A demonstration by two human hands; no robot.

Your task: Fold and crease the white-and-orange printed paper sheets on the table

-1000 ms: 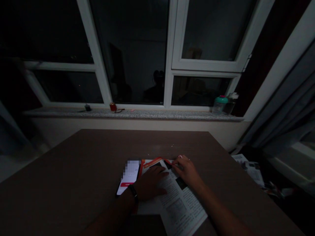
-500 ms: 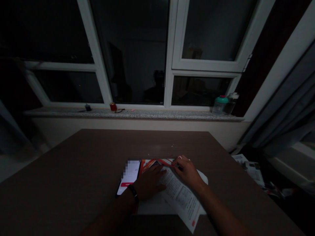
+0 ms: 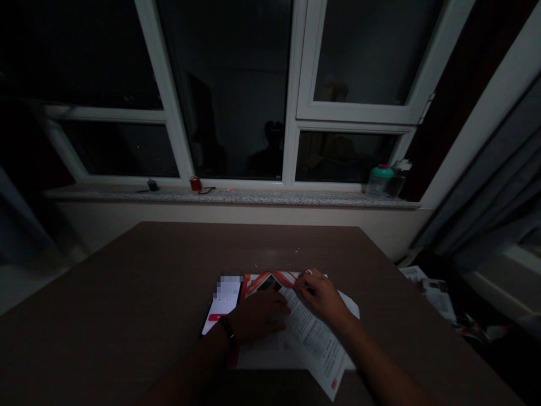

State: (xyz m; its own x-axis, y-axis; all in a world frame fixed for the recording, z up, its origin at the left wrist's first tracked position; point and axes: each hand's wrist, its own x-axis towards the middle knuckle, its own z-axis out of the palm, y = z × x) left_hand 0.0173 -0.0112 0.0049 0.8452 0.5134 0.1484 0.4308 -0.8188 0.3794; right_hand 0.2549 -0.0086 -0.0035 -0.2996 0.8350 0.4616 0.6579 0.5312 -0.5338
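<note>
A printed paper sheet [image 3: 311, 335], with dense text and a red mark at its lower corner, is turned at a slant over a booklet or larger sheet [image 3: 264, 358] with red-orange bands. The sheet's lower corner sticks out past the front edge of what lies beneath. My right hand [image 3: 322, 294] pinches the paper near its top edge, fingers bent together. My left hand [image 3: 262, 316], with a dark band on the wrist, rests over the left part of the paper, fingers apart and gripping nothing. A lit phone [image 3: 224, 304] lies just left of the paper.
The brown table [image 3: 127, 299] reaches toward a granite sill [image 3: 262, 196]. On the sill stand a green-lidded bottle [image 3: 379, 179], a clear bottle [image 3: 398, 177] and a small red jar [image 3: 195, 183]. Papers [image 3: 431, 290] lie beyond the table's right edge.
My left hand's fingers have drawn back toward me and right, uncovering a dark picture near the top of the paper. My right hand keeps its pinch in nearly the same place.
</note>
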